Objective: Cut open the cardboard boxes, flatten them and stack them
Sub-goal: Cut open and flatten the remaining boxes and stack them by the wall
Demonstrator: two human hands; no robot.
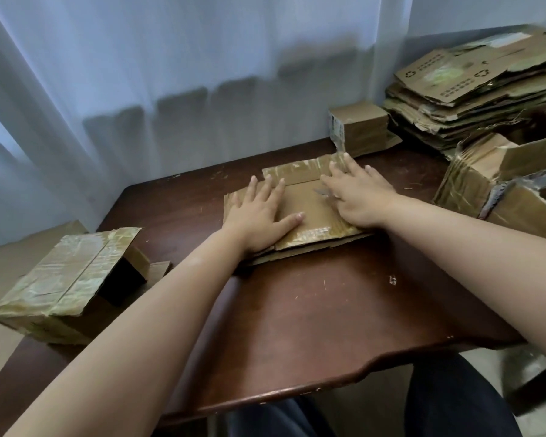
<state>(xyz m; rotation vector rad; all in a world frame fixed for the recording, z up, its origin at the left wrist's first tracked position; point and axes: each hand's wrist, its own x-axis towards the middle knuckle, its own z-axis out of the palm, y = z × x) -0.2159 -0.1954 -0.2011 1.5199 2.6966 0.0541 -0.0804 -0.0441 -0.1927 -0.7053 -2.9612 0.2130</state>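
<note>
Flattened box (300,216) lies mid-table under my two flat, spread hands.
Left hand (259,216) and right hand (356,197) press it; one taped box (67,285) sits left, one flattened stack (473,96) far right.

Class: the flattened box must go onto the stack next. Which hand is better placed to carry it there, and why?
Right hand: it presses the flattened box on the side nearer the stack, far right. The left hand lies farther away.

Tan flattened box (300,212) glossy with yellowish tape on a dark reddish-brown table (312,310); brown stack (473,99), upper right, printed with dark recycling symbols; pale blue-white curtain (139,74)
</note>
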